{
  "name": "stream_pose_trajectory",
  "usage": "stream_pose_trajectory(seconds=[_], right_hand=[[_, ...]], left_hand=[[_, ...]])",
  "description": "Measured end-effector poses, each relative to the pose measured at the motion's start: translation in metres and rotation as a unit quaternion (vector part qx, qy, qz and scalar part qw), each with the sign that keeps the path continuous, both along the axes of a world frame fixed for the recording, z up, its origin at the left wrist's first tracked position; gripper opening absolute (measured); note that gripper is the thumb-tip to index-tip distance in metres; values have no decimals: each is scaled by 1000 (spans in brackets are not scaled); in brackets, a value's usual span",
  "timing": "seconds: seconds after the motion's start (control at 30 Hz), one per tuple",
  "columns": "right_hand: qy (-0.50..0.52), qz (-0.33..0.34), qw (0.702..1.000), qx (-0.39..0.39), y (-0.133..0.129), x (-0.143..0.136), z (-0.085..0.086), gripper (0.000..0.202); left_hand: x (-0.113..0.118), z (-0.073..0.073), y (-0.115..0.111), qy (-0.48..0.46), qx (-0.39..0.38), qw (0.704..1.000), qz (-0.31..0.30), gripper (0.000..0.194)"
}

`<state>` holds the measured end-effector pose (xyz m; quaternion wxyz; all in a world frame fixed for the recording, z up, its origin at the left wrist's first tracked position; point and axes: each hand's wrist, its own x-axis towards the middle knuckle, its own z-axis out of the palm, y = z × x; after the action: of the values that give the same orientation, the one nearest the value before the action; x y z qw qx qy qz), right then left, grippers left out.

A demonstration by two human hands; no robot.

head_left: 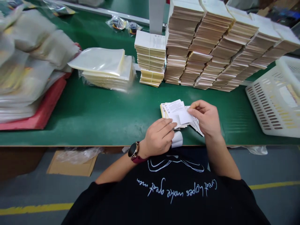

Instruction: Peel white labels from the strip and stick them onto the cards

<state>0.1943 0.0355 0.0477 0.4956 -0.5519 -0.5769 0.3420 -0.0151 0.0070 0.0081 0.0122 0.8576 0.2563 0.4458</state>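
Card piles (197,59): tall block, several rows abreast, far side, right of centre. Bag heap (28,62): clear bags, left, on a red pad (56,93). Basket (267,97): white, slotted, far right. Bag pack (103,62): between heap and piles. Banded stack (151,57): just beside the piles. Packets (117,22): two, small, behind the stack.

Tabletop (93,115): green, with a pale post (156,17) at its far side. Floor (112,178): grey, yellow lines; cardboard (70,170) below the near edge.

Hands: both over the near edge. Right hand (207,118): thumb and forefinger pinching a white slip (185,117). Left hand (160,137): palm down, fingertips on the cards' (173,107) near edge, partly covering them; thumb hidden, grip cannot be told. Cards: loose, overlapping bunch under the slip, on the tabletop. White curl (177,139): beside the left hand.
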Motion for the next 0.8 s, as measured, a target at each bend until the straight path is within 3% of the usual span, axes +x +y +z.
stream_pose_trajectory(seconds=[0.13,0.37,0.53,0.67,0.73,0.8], right_hand=[[31,47,994,-96,17,-5,-8,11],[3,75,992,-98,18,-10,5,10],[-153,76,985,-33,15,-18,8,8],[-377,23,925,43,6,-23,7,5],[-421,-18,906,28,3,-21,6,20],[-383,-18,923,-29,2,-17,5,29]], left_hand=[[2,-1,1,-1,-7,1000,-7,20],[2,-2,1,-3,-14,1000,-7,19],[2,-3,1,12,-13,1000,-5,18],[2,-2,2,17,-7,1000,-3,17],[2,-2,1,16,-9,1000,0,18],[2,-2,1,14,-13,1000,0,18]])
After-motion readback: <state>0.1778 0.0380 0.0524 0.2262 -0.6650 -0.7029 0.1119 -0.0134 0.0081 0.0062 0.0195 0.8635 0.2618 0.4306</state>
